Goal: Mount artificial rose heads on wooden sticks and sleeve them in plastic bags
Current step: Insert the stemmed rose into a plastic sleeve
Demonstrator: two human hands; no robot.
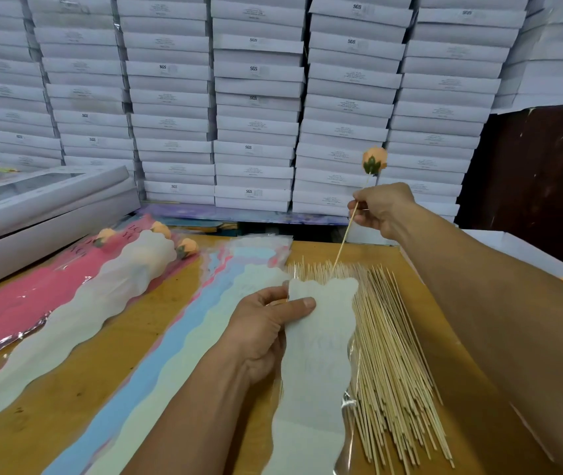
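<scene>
Two hands work over the wooden tabletop. The right hand, raised at two o'clock, pinches one wooden stick between curled fingers and thumb; a single peach rose head sits on its upper end, and its lower tip points down at the mouth of one frosted white plastic bag. The left hand, near centre, grips that bag's upper edge, thumb on top. A loose pile of sticks, too many to count, lies at five o'clock just beside the bag. At ten o'clock, three more rose heads show beside another white sleeve on pink sheets. White boxes are stacked behind.
</scene>
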